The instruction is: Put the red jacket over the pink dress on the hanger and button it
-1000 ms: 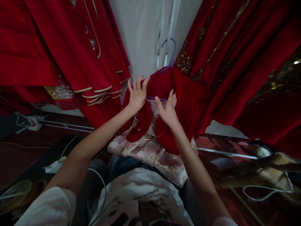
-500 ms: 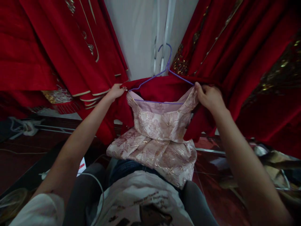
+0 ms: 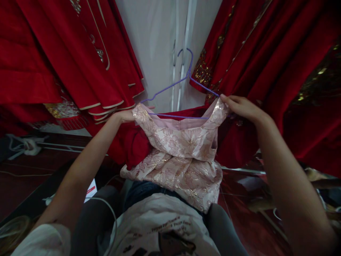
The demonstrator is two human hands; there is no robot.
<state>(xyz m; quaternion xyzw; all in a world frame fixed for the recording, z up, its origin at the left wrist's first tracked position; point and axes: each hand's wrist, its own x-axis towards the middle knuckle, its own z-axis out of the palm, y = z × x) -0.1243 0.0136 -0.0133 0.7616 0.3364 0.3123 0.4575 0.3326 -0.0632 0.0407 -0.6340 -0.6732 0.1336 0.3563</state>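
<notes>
A pale pink brocade dress (image 3: 183, 140) with gold floral patterning hangs on a purple wire hanger (image 3: 170, 86), its skirt bunched on my lap. My right hand (image 3: 241, 106) pinches the dress's right shoulder strap at the hanger's end. At the opposite strap, my left hand (image 3: 126, 115) reaches behind the fabric; a stretched fingertip shows past the strap, the other fingers being mostly hidden. Red cloth (image 3: 137, 144) lies bunched behind and beside the dress, partly over its left side.
Red garments with gold trim (image 3: 103, 78) hang at the left, and more red sequinned ones (image 3: 255, 60) at the right. Between them stands a pale panel with metal strips (image 3: 157, 46). A white cable (image 3: 105, 202) crosses my left leg. Assorted items lie on the dark red floor (image 3: 237, 209).
The red cloth has come off the hanger's top and dropped behind the dress. My left hand has moved down and left behind the strap; my right hand now pinches the dress strap.
</notes>
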